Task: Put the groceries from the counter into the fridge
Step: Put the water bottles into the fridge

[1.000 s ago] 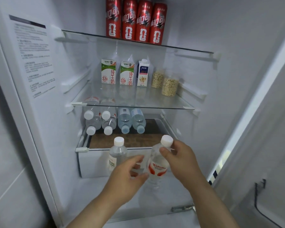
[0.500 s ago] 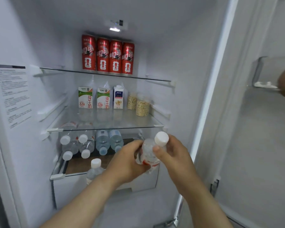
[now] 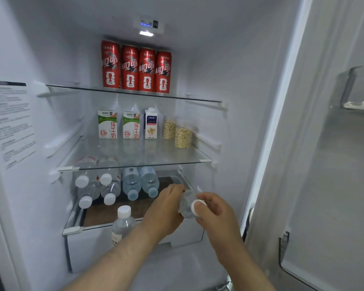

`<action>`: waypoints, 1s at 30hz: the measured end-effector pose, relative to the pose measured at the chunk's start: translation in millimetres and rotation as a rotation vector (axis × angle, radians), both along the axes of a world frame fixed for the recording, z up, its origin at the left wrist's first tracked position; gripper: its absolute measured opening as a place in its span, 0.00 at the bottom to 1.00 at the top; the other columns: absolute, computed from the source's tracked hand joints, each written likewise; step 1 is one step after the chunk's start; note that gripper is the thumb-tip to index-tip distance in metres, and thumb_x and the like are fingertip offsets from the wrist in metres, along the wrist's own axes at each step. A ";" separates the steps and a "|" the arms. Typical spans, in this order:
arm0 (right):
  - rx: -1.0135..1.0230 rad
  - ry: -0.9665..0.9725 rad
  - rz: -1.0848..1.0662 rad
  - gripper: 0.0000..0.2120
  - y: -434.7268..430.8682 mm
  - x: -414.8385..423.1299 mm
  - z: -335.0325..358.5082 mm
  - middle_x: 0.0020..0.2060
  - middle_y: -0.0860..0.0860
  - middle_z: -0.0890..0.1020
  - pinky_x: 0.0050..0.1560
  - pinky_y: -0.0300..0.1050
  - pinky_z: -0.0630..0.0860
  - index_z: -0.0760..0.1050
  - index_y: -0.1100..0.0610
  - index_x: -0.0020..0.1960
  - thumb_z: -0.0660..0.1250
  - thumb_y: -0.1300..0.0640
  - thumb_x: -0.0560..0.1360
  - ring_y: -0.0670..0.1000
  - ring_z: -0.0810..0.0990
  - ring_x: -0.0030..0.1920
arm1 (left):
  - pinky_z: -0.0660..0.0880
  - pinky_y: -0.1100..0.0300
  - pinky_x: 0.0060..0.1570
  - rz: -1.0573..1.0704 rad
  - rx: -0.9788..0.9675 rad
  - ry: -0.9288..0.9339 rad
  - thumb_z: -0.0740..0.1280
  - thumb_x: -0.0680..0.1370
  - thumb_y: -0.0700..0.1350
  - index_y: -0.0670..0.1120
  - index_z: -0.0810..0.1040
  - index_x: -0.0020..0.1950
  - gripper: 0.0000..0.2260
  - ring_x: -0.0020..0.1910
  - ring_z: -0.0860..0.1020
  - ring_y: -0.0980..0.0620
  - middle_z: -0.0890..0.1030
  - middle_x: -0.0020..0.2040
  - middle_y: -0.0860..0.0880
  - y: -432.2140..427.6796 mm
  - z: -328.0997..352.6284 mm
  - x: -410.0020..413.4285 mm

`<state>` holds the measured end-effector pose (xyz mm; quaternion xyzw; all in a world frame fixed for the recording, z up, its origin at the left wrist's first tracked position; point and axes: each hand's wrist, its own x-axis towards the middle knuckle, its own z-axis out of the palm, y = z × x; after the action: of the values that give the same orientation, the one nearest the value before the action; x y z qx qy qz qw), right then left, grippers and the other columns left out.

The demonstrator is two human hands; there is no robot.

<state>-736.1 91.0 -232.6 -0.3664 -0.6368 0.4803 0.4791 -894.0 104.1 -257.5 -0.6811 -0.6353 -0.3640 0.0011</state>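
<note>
Water bottle (image 3: 186, 203) held at right front of fridge's (image 3: 229, 59) bottom shelf (image 3: 101, 215), both hands on it. Left hand (image 3: 166, 208) wraps body; right hand (image 3: 216, 211) pinches neck by white cap. Long axis front to back, nearly level, cap toward camera. Counts: four red cans (image 3: 135, 69); two milk cartons (image 3: 107, 124); one taller carton (image 3: 151, 123); two oat jars (image 3: 183, 134); six lying bottles (image 3: 111, 187); one upright bottle (image 3: 122, 224).

Printed label (image 3: 10, 122) at left, lit lamp (image 3: 146, 34) overhead.
</note>
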 end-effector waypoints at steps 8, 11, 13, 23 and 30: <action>-0.039 -0.127 0.015 0.18 15.7 -12.6 -23.9 0.48 0.49 0.81 0.38 0.34 0.75 0.70 0.44 0.56 0.74 0.54 0.72 0.46 0.80 0.44 | 0.73 0.65 0.50 0.005 -0.076 0.162 0.68 0.75 0.36 0.55 0.64 0.72 0.29 0.60 0.73 0.55 0.67 0.69 0.55 3.6 -1.5 -10.1; -0.058 -0.145 0.053 0.21 30.3 -18.5 -37.9 0.53 0.50 0.80 0.38 0.33 0.75 0.70 0.43 0.58 0.75 0.58 0.71 0.45 0.80 0.47 | 0.74 0.59 0.55 0.028 -0.053 0.126 0.64 0.74 0.34 0.56 0.66 0.72 0.30 0.63 0.72 0.54 0.71 0.66 0.56 -17.2 5.2 -19.9; -0.064 -0.199 0.075 0.26 40.2 -22.5 -46.9 0.59 0.49 0.78 0.42 0.34 0.77 0.69 0.42 0.62 0.75 0.59 0.70 0.45 0.79 0.52 | 0.73 0.59 0.57 0.082 0.065 0.072 0.65 0.73 0.34 0.52 0.73 0.67 0.25 0.60 0.73 0.55 0.76 0.61 0.55 -37.0 9.2 -31.0; 0.077 -0.499 0.135 0.38 72.2 -50.7 -53.9 0.63 0.44 0.66 0.60 0.38 0.66 0.60 0.46 0.76 0.74 0.58 0.72 0.44 0.68 0.61 | 0.68 0.56 0.63 0.363 0.182 -0.194 0.72 0.74 0.43 0.48 0.75 0.66 0.21 0.62 0.70 0.55 0.70 0.61 0.59 -74.0 -21.0 -84.8; 0.002 -0.468 0.198 0.38 106.8 -69.8 -51.7 0.66 0.47 0.70 0.59 0.40 0.69 0.62 0.46 0.75 0.74 0.64 0.71 0.48 0.72 0.62 | 0.72 0.64 0.57 0.213 -0.003 -0.367 0.66 0.79 0.45 0.63 0.73 0.56 0.12 0.56 0.72 0.69 0.73 0.55 0.68 -75.1 -40.4 -100.4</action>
<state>-805.9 197.8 -284.3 -0.4029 -0.7638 0.4264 0.2694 -994.5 28.9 -297.9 -0.5325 -0.6936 -0.4790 -0.0770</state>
